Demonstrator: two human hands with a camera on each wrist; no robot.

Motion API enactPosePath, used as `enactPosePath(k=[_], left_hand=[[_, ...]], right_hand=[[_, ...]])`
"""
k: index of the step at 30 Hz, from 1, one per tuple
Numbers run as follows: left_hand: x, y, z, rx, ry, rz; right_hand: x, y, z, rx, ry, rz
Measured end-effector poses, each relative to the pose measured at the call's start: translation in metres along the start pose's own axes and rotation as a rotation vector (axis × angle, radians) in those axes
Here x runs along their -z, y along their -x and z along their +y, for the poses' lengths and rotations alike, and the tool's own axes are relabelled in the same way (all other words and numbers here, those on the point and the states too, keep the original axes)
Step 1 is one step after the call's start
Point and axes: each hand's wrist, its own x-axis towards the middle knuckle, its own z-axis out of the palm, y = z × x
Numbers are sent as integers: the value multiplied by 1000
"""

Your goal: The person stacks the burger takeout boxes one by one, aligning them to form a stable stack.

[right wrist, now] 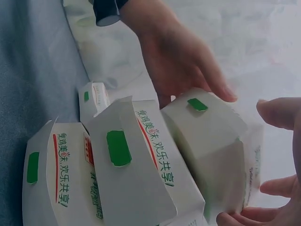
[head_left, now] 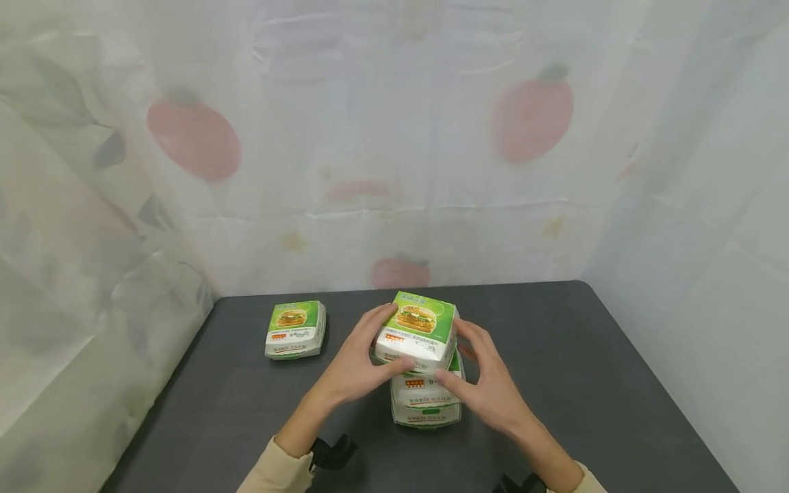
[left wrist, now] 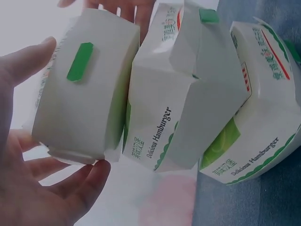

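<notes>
A green-and-white burger box is held between both hands, tilted slightly, over two stacked boxes. My left hand grips its left side, thumb at the front. On its right side, the fingers and thumb of my right hand hold it. Directly beneath sits the middle burger box, which rests on the bottom burger box. In the left wrist view, the held box overlaps the top of the middle one. The right wrist view shows the fingertips of both hands on the held box.
A separate burger box stands on the left of the dark table. White curtain sheets with fruit prints hang behind the table and along both sides.
</notes>
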Motion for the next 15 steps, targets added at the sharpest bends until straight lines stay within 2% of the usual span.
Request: enactPosePath(k=[7, 15], left_hand=[[-5, 6, 6, -1, 40, 4], [-10, 13, 14, -22, 85, 73]], right_hand=[[3, -1, 6, -2, -37, 37], [9, -1, 9, -44, -74, 34]])
